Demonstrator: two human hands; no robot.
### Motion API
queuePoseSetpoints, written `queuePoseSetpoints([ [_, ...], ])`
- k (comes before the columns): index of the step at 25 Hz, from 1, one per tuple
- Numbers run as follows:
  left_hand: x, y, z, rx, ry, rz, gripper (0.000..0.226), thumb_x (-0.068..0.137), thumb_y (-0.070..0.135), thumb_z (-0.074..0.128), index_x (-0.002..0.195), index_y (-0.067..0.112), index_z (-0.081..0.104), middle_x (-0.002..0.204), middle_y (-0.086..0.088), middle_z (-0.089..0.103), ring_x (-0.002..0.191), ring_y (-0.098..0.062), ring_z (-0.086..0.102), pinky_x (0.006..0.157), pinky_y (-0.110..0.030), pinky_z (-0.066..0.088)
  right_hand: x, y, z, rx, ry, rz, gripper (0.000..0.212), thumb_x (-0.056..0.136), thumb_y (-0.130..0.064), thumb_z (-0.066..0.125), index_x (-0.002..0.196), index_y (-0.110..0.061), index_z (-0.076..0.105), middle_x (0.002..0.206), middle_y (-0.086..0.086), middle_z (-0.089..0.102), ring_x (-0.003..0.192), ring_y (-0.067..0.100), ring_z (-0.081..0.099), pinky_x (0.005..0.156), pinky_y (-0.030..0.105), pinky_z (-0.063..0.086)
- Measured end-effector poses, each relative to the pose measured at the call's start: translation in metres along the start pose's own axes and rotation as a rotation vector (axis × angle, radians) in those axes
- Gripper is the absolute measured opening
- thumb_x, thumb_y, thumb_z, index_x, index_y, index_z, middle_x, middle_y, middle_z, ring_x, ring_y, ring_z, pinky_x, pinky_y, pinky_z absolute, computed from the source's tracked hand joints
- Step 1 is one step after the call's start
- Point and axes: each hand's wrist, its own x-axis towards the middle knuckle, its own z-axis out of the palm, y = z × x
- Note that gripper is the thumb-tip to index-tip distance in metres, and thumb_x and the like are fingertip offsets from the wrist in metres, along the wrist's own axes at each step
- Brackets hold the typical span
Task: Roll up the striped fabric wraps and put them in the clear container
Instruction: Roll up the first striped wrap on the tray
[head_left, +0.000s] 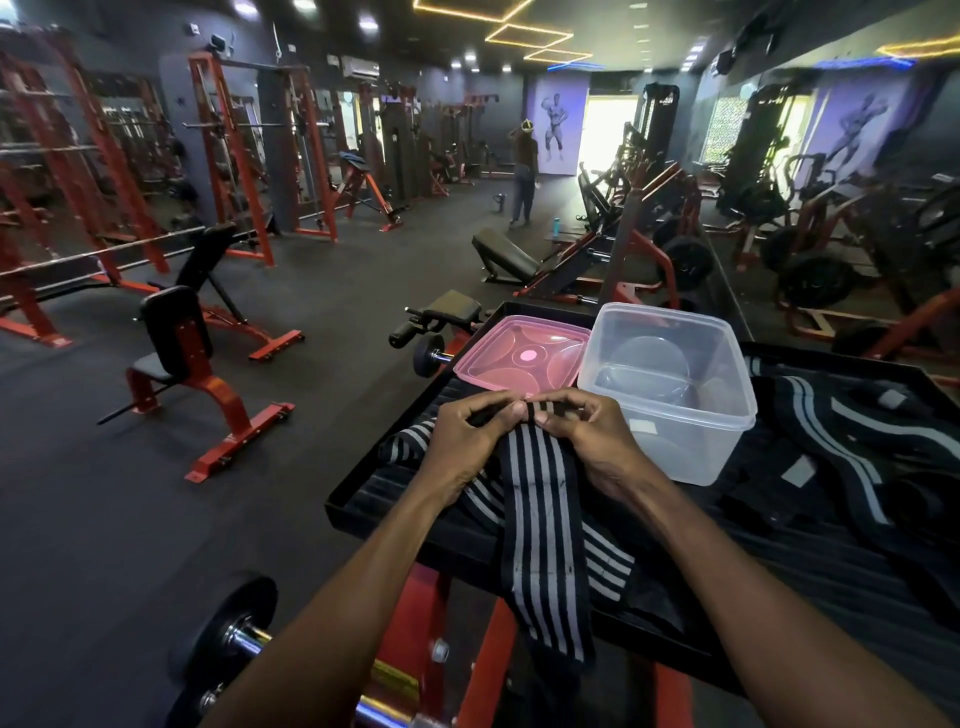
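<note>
A black wrap with grey stripes (540, 525) lies across the black tray (374, 499) and hangs over its near edge. My left hand (470, 436) and my right hand (587, 441) both pinch the wrap's far end, fingertips close together. Just right of my right hand stands the clear container (670, 389), open, with nothing in it. Its pink lid (519, 353) lies flat behind my hands. More striped wraps (841, 441) lie in a loose heap on the tray's right side.
The tray sits on a red machine frame (415, 623) with a weight plate (228, 639) at lower left. Red benches (208, 384) and racks stand on the dark floor to the left. A person (523, 171) stands far off. A mirror wall (831, 182) runs along the right.
</note>
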Motion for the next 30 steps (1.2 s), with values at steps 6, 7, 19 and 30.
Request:
queuePoseSetpoints([
  [6, 0.002, -0.002, 0.000, 0.132, 0.072, 0.006, 0.012, 0.083, 0.013, 0.078, 0.094, 0.010, 0.077, 0.090, 0.005, 0.076, 0.085, -0.001, 0.069, 0.080, -0.012, 0.050, 0.001, 0.007, 0.005, -0.017, -0.052, -0.004, 0.012, 0.091, -0.001, 0.067, 0.096, -0.008, 0.075, 0.098, 0.010, 0.075, 0.095, 0.018, 0.068, 0.095, 0.034, 0.053],
  [7, 0.001, -0.001, 0.000, 0.125, 0.064, 0.022, 0.012, 0.082, 0.012, 0.078, 0.094, 0.009, 0.077, 0.090, 0.004, 0.076, 0.087, -0.003, 0.069, 0.082, -0.014, 0.051, 0.001, 0.008, 0.005, -0.040, -0.049, -0.019, 0.012, 0.091, -0.003, 0.067, 0.094, -0.009, 0.076, 0.097, 0.010, 0.075, 0.095, 0.018, 0.069, 0.095, 0.034, 0.054],
  [19, -0.003, 0.002, 0.011, -0.185, 0.130, -0.166, 0.015, 0.083, 0.000, 0.073, 0.092, 0.011, 0.076, 0.091, -0.005, 0.075, 0.096, -0.021, 0.069, 0.101, -0.043, 0.052, 0.004, 0.007, 0.005, 0.103, -0.055, 0.075, 0.008, 0.089, -0.005, 0.070, 0.093, -0.009, 0.076, 0.097, 0.011, 0.076, 0.095, 0.020, 0.069, 0.094, 0.034, 0.055],
  [30, -0.009, -0.001, 0.008, 0.040, 0.109, -0.097, 0.012, 0.086, 0.009, 0.073, 0.098, 0.008, 0.075, 0.096, -0.005, 0.077, 0.096, -0.017, 0.072, 0.091, -0.029, 0.055, 0.001, 0.007, 0.002, -0.244, -0.085, -0.073, 0.009, 0.092, -0.015, 0.069, 0.098, -0.015, 0.075, 0.095, -0.002, 0.074, 0.090, 0.009, 0.067, 0.084, 0.023, 0.051],
])
